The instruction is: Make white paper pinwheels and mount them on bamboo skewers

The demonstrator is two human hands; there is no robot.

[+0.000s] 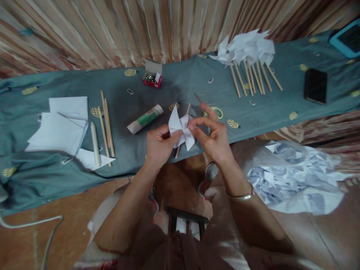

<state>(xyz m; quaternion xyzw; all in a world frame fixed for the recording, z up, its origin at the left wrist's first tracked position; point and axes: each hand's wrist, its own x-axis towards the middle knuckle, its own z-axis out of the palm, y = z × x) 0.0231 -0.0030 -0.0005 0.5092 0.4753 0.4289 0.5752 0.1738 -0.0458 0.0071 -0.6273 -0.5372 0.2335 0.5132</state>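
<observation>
**Paper pinwheel held over cloth-covered counter**

A white paper pinwheel (pixel 181 132) on a thin wooden stick (pixel 177 151) is pinched between the left hand (pixel 159 145) and the right hand (pixel 214 138) above the teal-clothed counter (pixel 174 88). A green-and-white glue stick (pixel 144 119) is seen just beside it. A heap of finished white pinwheels (pixel 247 48) and a black phone (pixel 315 86) are laid well to the right.

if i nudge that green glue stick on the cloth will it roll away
Probably: the glue stick lying left of the paper pinwheel is a round tube on its side, so a sideways nudge would likely roll it. The soft cloth should slow it. It looks stiff and light.
</observation>
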